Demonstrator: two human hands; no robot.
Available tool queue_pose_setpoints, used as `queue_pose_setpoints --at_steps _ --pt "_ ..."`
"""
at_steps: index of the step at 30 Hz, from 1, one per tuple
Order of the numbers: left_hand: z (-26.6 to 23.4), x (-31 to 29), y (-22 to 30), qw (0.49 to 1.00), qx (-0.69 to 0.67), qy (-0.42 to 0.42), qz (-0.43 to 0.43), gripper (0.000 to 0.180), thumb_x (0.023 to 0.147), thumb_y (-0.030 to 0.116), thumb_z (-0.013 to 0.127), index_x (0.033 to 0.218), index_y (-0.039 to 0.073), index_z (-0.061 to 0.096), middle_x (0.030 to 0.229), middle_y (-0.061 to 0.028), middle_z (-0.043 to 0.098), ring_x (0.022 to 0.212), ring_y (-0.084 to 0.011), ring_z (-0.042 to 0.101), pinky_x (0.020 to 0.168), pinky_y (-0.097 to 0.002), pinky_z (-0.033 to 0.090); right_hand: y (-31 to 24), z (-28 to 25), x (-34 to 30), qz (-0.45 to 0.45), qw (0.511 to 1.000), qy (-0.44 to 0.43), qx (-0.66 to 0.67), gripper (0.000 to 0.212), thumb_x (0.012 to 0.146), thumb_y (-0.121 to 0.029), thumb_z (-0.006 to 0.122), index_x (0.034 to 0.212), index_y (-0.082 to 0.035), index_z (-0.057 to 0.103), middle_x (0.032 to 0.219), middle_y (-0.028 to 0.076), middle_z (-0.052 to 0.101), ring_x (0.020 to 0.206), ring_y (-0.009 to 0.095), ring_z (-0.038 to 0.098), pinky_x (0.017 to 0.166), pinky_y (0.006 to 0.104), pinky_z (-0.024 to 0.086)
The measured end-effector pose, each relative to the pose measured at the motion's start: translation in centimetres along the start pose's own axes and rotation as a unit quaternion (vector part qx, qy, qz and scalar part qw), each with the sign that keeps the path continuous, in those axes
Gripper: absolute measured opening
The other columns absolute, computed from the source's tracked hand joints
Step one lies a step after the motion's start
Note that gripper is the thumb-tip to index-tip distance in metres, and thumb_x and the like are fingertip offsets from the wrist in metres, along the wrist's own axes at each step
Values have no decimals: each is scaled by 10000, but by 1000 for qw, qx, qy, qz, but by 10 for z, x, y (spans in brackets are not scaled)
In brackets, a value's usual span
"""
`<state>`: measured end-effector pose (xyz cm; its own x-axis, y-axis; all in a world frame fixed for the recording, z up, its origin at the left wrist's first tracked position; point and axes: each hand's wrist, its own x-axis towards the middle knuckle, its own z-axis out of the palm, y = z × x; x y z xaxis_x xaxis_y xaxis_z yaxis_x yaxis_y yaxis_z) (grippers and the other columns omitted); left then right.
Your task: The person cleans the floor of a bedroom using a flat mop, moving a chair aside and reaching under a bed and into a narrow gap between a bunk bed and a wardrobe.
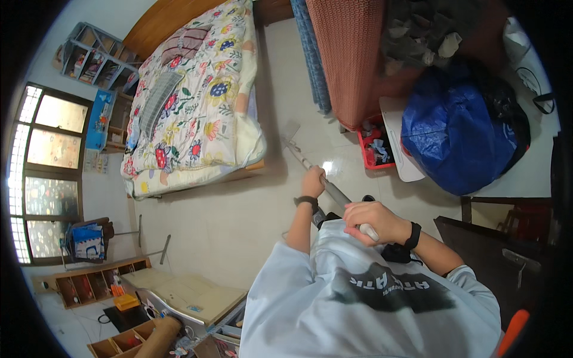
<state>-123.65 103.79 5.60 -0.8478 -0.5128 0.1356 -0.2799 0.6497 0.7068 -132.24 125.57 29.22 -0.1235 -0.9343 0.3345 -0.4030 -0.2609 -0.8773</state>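
Note:
A long-handled mop [337,194] slants across the middle of the view, from my waist toward the floor beside the bed. Its handle is grey and white, and its small pale head [290,131] is down on the tiles, hard to make out in detail. My left hand [313,181] is wrapped round the shaft lower down, toward the head. Closer to my body, my right hand [376,221] grips the upper end, and the white tip of the handle sticks out below its fingers. Both wrists wear dark bands.
The bed [256,128] with a flowered quilt stands ahead on the left. To the right are a hanging reddish cloth [346,59], a red crate [377,166] of small items and a large blue bag [456,128]. A cream desk [179,292] stands lower left, a dark door [489,250] lower right.

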Motion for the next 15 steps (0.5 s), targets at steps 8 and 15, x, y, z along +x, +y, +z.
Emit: queue_pose_setpoints --at_steps 8,15 --pt "-8 -18 80 996 -37 -82 0 29 700 75 596 694 47 599 739 -153 601 745 -355 600 650 -462 472 -76 -24 -3 57 997 -11 -51 85 693 1 663 688 -43 589 733 92 642 725 264 656 812 397 542" --pt "2 -9 169 985 -11 -155 78 100 644 136 576 615 67 643 639 -172 603 651 -368 609 633 -467 500 -139 -73 -13 95 983 137 -73 95 585 26 636 613 -37 570 637 81 620 608 276 642 720 363 549"
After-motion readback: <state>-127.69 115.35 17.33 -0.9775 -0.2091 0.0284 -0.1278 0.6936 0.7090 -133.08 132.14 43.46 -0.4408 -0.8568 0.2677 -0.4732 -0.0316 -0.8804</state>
